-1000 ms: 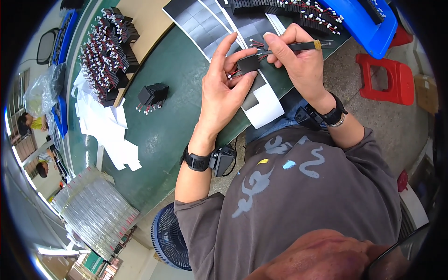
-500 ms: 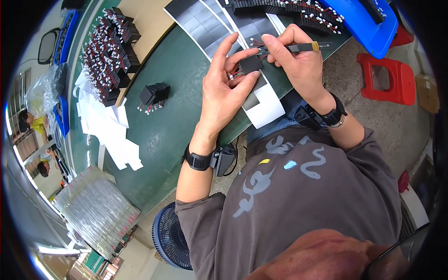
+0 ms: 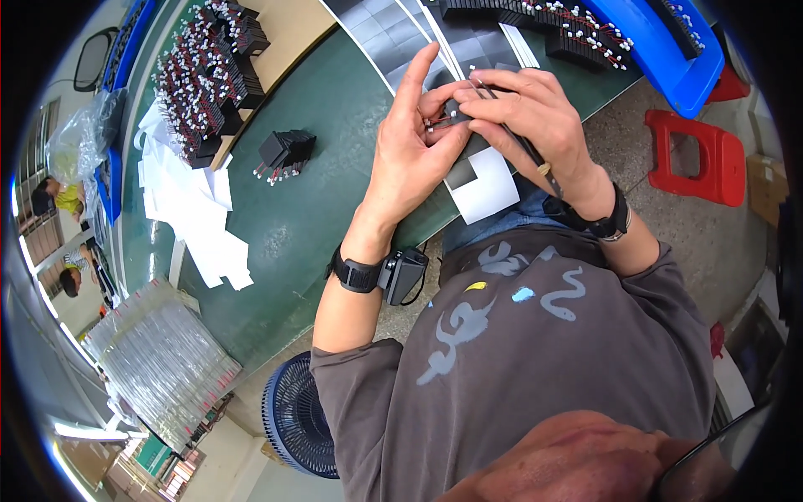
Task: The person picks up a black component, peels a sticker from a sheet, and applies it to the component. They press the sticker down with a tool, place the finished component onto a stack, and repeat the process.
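Note:
My left hand [image 3: 410,155] is closed on a small black battery pack [image 3: 457,118], thumb below it and index finger raised away. Red and dark leads with white connectors stick out of the pack, which the fingers partly cover. Against it, from the other side, come the fingers of my right hand [image 3: 544,121]. That hand also grips slim dark tweezers [image 3: 527,149] with tan tape near the rear end. Their thin tip lies by the pack's leads; whether it touches them I cannot tell. Under my hands lies a white sheet with a dark patch [image 3: 489,194].
Many wired black packs [image 3: 201,92] crowd a wooden board at left; a small stack [image 3: 287,151] stands on the green table [image 3: 326,209]. White paper strips [image 3: 196,222] lie nearer. A blue tray [image 3: 690,79] and red stool [image 3: 698,159] are at right, a fan [image 3: 301,418] below.
My right hand has come in to the left, its fingers now meeting the pack. The tweezers have swung from nearly level to a steep slant, rear end downward.

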Demonstrator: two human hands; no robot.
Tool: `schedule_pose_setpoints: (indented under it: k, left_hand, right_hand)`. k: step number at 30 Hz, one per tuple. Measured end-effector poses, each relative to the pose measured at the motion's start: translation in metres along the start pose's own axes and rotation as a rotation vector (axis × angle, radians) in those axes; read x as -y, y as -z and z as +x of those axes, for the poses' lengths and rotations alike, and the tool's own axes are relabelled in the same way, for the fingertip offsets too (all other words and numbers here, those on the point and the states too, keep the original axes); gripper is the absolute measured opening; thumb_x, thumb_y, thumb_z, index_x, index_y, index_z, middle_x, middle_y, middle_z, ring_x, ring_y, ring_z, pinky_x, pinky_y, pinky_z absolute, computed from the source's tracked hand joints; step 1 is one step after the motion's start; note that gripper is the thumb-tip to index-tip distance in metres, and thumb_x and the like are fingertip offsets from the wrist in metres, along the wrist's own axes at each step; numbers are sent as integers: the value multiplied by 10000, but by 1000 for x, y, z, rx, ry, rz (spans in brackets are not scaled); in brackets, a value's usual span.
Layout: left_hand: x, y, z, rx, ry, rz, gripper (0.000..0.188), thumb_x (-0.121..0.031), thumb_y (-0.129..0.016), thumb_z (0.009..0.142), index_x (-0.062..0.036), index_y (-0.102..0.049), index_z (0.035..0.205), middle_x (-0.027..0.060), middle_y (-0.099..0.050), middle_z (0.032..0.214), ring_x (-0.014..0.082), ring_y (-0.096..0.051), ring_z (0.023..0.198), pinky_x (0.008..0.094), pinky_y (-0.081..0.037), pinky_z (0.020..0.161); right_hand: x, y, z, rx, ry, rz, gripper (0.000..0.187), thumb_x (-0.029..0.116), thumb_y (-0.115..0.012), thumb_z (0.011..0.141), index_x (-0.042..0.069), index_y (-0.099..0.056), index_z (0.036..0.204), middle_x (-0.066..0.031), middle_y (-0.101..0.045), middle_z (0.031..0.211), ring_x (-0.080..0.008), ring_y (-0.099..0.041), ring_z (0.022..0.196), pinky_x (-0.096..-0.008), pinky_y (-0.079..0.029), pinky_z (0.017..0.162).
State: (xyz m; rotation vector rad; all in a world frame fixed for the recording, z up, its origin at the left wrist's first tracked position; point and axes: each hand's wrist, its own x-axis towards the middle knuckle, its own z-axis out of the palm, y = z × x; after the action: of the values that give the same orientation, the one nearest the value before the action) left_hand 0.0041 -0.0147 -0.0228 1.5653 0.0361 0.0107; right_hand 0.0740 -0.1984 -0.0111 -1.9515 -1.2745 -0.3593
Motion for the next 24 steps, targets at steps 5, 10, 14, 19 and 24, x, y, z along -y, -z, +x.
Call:
schedule_pose_setpoints:
  k: [5, 10, 14, 19, 24]
  left_hand:
    - [-8, 0, -1, 30, 18, 49, 835, 106, -636, 875, -72, -202, 1566, 161, -627, 1257, 78, -594, 942, 211, -511, 806]
    - [-7, 1, 0, 27, -1, -23, 817, 108, -626, 883, -57, -200, 1561, 174, -625, 1258, 89, -603, 950, 216, -516, 813]
    - [-6, 2, 1, 26, -11, -37, 808, 110, -619, 887, -50, -196, 1557, 185, -624, 1255, 99, -614, 958, 226, -524, 824]
    - [-6, 1, 3, 12, -13, -59, 796, 112, -607, 891, -44, -193, 1552, 204, -621, 1254, 133, -636, 990, 255, -544, 867]
    - [-6, 1, 3, 9, -10, -103, 776, 104, -604, 896, -37, -204, 1546, 223, -612, 1265, 162, -648, 1004, 284, -555, 905]
  right_hand:
    - [-13, 6, -3, 33, -71, 189, 262, -42, -708, 821, 33, -653, 1066, -121, -713, 1153, -301, -657, 1103, -368, -510, 906]
    - [-16, 8, -4, 19, -165, 315, 234, -48, -714, 810, 37, -647, 1018, -114, -713, 1163, -301, -637, 1147, -381, -504, 954]
    - [-22, 16, -3, 10, -51, 138, 219, -51, -721, 801, 42, -642, 984, -115, -714, 1157, -283, -617, 1185, -378, -499, 969]
    - [-19, 16, -5, 37, 1, -16, 198, -44, -726, 802, 50, -637, 952, -105, -722, 1087, -279, -607, 1188, -370, -494, 963]
    - [-19, 6, -12, -20, -4, 123, 167, -22, -717, 827, 46, -629, 951, -80, -713, 998, -288, -615, 1136, -362, -498, 928]
